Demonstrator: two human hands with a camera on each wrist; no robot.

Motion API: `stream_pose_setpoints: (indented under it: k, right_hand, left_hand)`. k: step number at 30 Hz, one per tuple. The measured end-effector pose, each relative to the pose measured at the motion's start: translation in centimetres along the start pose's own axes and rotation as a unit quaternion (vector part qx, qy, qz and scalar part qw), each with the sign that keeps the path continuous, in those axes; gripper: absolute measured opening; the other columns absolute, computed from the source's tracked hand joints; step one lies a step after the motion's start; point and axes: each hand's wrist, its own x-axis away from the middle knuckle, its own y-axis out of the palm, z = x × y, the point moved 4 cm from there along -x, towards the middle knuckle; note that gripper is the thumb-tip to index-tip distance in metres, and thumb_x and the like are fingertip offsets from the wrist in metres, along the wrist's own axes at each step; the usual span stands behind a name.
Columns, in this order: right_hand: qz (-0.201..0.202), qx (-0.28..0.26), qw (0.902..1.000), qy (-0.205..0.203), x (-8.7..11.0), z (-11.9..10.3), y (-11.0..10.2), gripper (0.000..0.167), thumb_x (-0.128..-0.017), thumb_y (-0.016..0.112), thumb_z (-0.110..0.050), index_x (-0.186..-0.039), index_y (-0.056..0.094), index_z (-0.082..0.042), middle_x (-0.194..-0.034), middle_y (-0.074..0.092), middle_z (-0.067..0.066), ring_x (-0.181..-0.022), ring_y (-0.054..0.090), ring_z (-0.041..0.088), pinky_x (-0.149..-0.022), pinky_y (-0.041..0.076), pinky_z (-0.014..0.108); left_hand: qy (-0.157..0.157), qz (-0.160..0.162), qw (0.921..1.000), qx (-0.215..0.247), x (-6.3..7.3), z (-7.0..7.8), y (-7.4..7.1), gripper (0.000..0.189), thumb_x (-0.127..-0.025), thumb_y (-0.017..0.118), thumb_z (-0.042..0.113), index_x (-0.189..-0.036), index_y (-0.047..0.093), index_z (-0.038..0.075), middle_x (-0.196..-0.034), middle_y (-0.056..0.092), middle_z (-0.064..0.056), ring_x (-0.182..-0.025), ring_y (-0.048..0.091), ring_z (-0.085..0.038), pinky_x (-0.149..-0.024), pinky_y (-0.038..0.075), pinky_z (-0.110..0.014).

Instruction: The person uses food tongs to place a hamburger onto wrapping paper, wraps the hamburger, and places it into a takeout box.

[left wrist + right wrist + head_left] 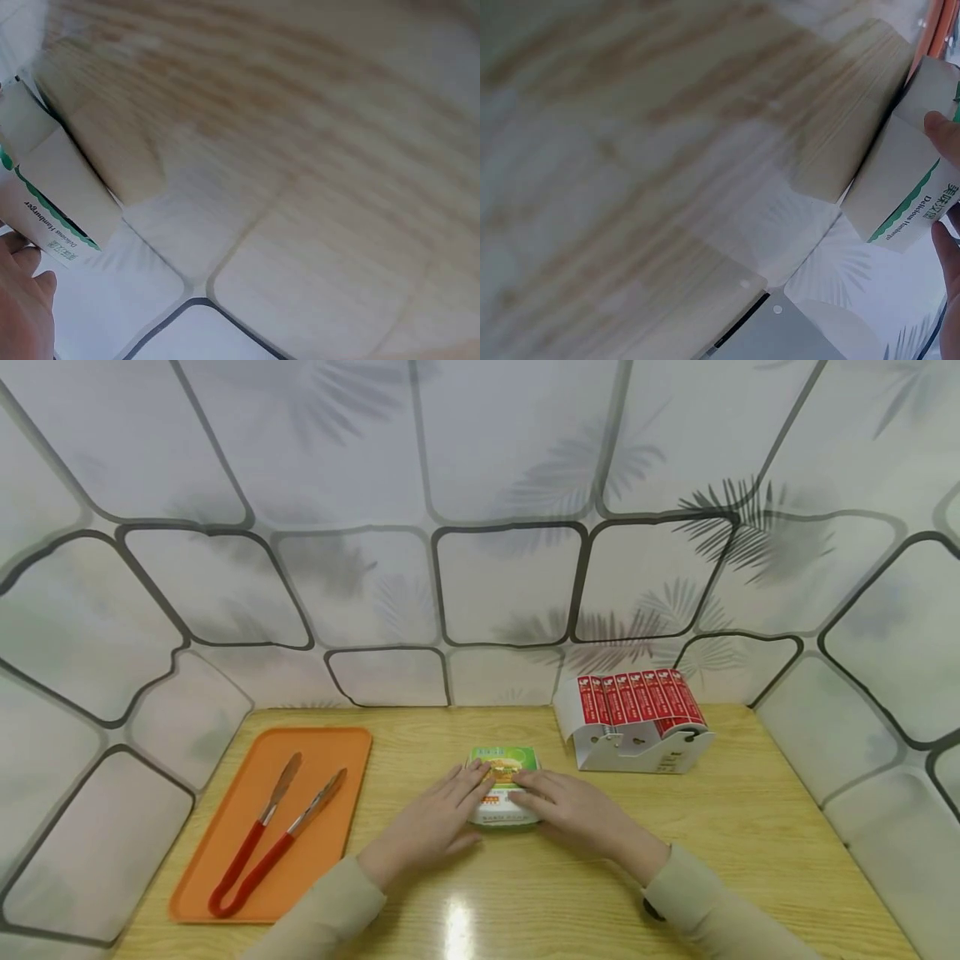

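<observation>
A small hamburger box (501, 812), white with a green burger picture on its lid, sits on the wooden table in front of me. My left hand (431, 817) rests on its left side, with extended fingers over the lid. From the right, my right hand (583, 814) lies on the lid in much the same way. The lettered side of the box (66, 201) appears in the left wrist view, fingertips at its edge. In the right wrist view, fingers and thumb touch the box (895, 174).
An orange tray (318, 852) stands to the left, bearing red-handled tongs (240, 858). At the back right is a white carton (628, 760) with a row of red packs (641, 697). Patterned panels (510, 585) enclose the table's back and sides.
</observation>
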Motion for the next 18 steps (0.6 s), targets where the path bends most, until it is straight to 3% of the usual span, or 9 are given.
stream_pose_setpoints:
  k: [3, 12, 18]
  right_hand:
    - [-0.001, 0.004, 1.0000, -0.001, 0.0, 0.0, 0.0, 0.069, -0.072, 0.096, -0.014, -0.135, 0.068, -0.008, -0.138, 0.070, 0.014, -0.121, 0.072, 0.029, -0.103, 0.063, 0.041]
    - [-0.027, 0.012, 0.9994, 0.014, 0.3, -0.1, -0.2, 0.076, -0.073, 0.096, -0.025, -0.140, 0.065, -0.006, -0.143, 0.069, 0.011, -0.129, 0.069, 0.027, -0.110, 0.059, 0.044]
    - [-0.021, 0.027, 0.9993, 0.018, 0.3, -0.3, -1.4, 0.076, -0.073, 0.096, -0.028, -0.139, 0.066, -0.004, -0.141, 0.071, 0.011, -0.128, 0.069, 0.026, -0.110, 0.058, 0.044]
  left_hand:
    - [0.003, -0.011, 0.9999, -0.009, 0.0, -0.1, 0.0, 0.083, -0.106, 0.061, 0.047, -0.166, 0.029, 0.001, -0.175, 0.026, -0.018, -0.163, 0.028, -0.032, -0.135, 0.026, -0.047]
    - [0.024, -0.007, 0.9983, -0.052, -0.1, 0.0, -0.6, 0.074, -0.107, 0.058, 0.045, -0.163, 0.038, 0.001, -0.173, 0.033, -0.019, -0.161, 0.033, -0.034, -0.134, 0.029, -0.048]
    - [0.026, 0.002, 0.9975, -0.065, 0.2, 0.1, -1.2, 0.072, -0.106, 0.059, 0.046, -0.161, 0.043, 0.002, -0.171, 0.036, -0.018, -0.160, 0.036, -0.034, -0.133, 0.031, -0.048]
